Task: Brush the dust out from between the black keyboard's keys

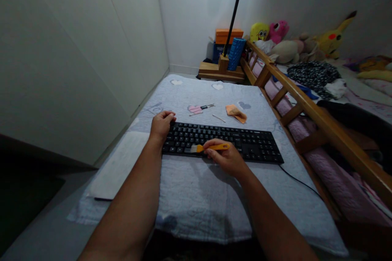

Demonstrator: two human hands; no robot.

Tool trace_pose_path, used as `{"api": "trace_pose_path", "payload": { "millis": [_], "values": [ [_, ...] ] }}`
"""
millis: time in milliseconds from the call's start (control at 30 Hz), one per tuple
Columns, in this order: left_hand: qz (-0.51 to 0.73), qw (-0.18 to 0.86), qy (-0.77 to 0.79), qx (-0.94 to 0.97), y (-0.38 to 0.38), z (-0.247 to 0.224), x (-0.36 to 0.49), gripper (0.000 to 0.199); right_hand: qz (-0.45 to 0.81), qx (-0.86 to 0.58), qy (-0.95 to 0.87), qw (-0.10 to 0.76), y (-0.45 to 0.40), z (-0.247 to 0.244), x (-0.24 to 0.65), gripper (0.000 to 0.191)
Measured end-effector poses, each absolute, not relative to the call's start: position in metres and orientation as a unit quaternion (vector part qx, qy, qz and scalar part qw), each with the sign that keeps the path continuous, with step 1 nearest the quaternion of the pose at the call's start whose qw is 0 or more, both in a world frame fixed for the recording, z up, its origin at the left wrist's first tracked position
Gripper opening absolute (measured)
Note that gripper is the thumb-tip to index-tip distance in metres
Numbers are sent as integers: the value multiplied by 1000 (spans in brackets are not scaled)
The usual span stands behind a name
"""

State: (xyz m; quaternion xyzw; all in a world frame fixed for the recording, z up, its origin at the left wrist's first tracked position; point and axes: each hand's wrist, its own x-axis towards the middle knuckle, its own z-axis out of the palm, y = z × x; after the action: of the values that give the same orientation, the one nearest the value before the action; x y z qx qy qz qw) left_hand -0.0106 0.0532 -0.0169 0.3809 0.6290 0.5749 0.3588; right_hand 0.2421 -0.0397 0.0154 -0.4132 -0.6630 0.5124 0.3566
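A black keyboard lies across a light blue cloth with heart patterns, its cable trailing off to the right. My left hand grips the keyboard at its upper left corner, fingers curled over the edge. Between the fingers of my right hand is a yellow-handled brush, held nearly level and pointing left. Its pale bristles rest on or just over the bottom row of keys near the space bar. Behind the keyboard lie a small tool with a black and metal end, cotton swabs and an orange cloth.
A white sheet-like item lies at the left of the covered table. Along the right runs a wooden bed rail, with plush toys and clothes beyond. A wooden stand with a black pole rises at the back; a pale cabinet flanks the left.
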Motion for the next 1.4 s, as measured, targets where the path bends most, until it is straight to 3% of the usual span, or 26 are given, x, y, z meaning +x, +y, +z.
{"api": "trace_pose_path", "payload": {
  "millis": [433,833,1167,1400],
  "values": [
    [571,363,635,373,52,-15,-9,18,400,-478,-669,405,-33,21,261,13],
    [574,365,630,375,51,-14,-9,18,480,-450,-653,376,-37,10,246,22],
    [569,368,635,369,49,-11,-8,18,353,-539,-634,428,-29,20,269,11],
    [570,366,633,375,49,-9,-7,17,501,-449,-623,399,-36,17,255,21]
  ]
}}
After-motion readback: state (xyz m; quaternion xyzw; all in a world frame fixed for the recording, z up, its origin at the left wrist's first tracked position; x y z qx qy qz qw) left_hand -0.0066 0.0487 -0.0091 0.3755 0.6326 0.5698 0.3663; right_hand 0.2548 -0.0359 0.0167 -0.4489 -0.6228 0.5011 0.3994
